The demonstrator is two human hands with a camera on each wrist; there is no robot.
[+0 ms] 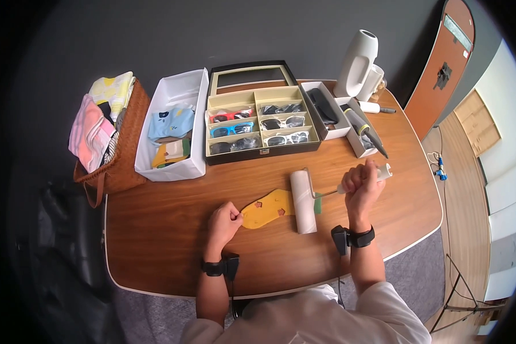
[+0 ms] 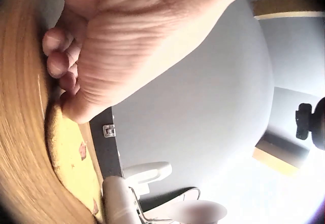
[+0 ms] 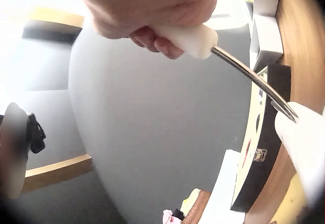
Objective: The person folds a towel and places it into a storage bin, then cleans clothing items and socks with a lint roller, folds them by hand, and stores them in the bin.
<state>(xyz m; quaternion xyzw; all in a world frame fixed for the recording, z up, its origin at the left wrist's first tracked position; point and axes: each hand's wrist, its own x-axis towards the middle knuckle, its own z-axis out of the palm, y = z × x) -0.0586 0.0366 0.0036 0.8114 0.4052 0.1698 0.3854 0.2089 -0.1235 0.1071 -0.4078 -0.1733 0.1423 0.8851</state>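
A yellow sock (image 1: 262, 210) with small reddish-brown patches and a green end lies flat on the wooden table. My left hand (image 1: 224, 225) pinches its left tip; in the left wrist view the thumb and curled fingers meet at the sock's (image 2: 71, 153) edge. My right hand (image 1: 362, 182) grips the white handle of a lint roller (image 1: 304, 202). The roller's white cylinder lies across the sock near the green end, hiding part of it. In the right wrist view, fingers wrap round the handle and a bent metal rod runs to the lint roller (image 3: 304, 147).
Behind the sock stands an open case (image 1: 264, 152) of sunglasses. To its left are a white bin (image 1: 175, 166) of folded clothes and a brown basket (image 1: 123, 166). Small white boxes (image 1: 332, 135), a handheld vacuum (image 1: 366, 131) and a white appliance (image 1: 355, 63) stand at the back right.
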